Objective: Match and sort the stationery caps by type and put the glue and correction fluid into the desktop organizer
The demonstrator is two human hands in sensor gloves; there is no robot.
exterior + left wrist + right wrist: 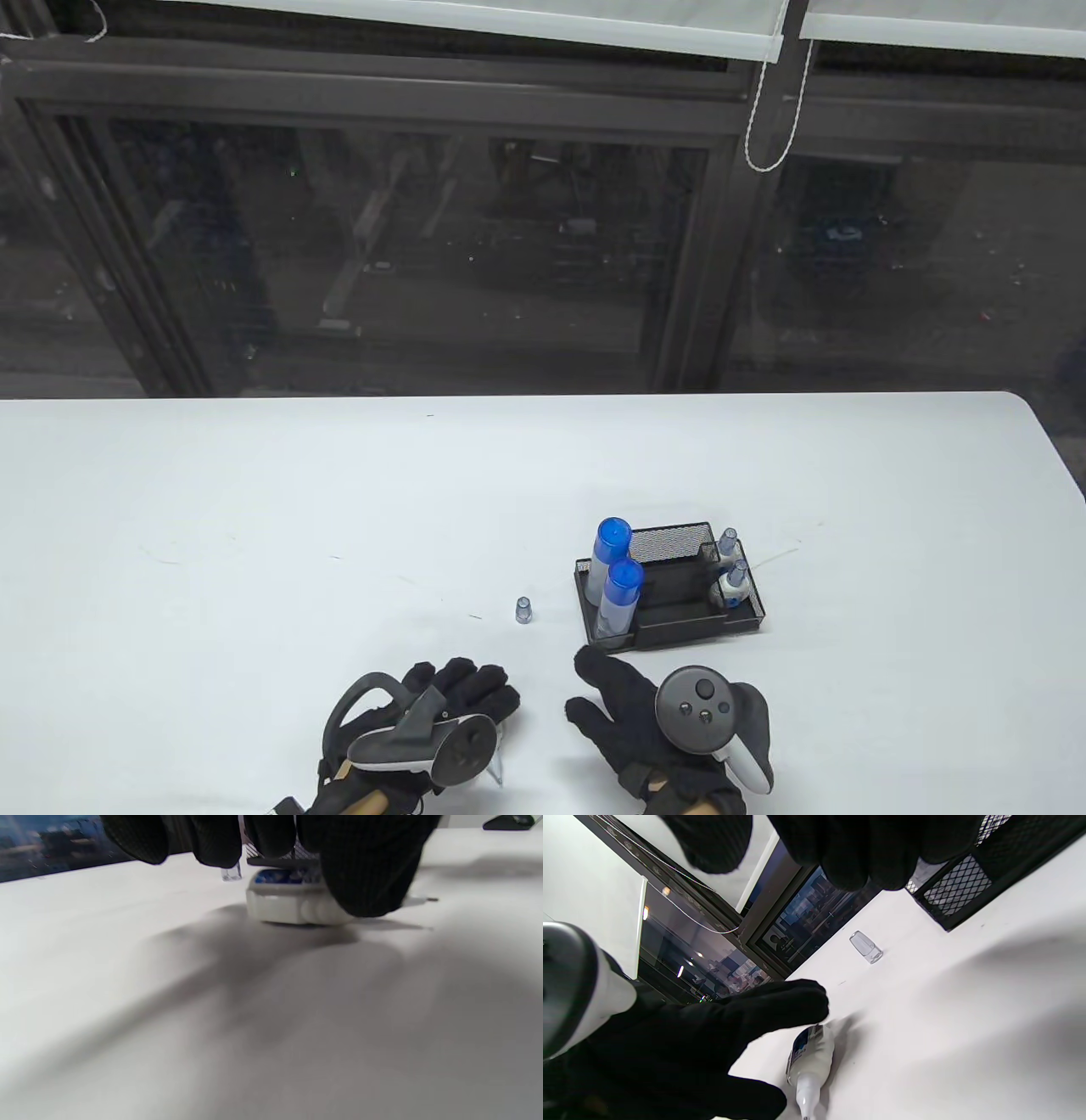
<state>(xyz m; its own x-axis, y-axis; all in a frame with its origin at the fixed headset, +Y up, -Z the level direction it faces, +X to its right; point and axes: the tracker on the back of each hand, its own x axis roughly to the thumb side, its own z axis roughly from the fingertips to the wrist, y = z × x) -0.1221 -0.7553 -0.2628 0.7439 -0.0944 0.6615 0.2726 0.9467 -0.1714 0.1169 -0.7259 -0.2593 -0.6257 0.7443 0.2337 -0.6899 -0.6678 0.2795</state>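
White table (254, 509); left hand (424, 722) touches correction fluid (810, 1054); right hand (653, 722) open.

Table view looked down from above the near edge at the white bench (254, 509), facing dark windows, set well back. Left wrist view sat very low, almost skimming the bench, close to a white correction fluid bottle (292, 902) lying flat. Right wrist view was tilted, close up, facing the windows. All three shared the small clear plastic cap (524, 609) (231, 873) (866, 946) and black mesh organizer (670, 594) (961, 885).
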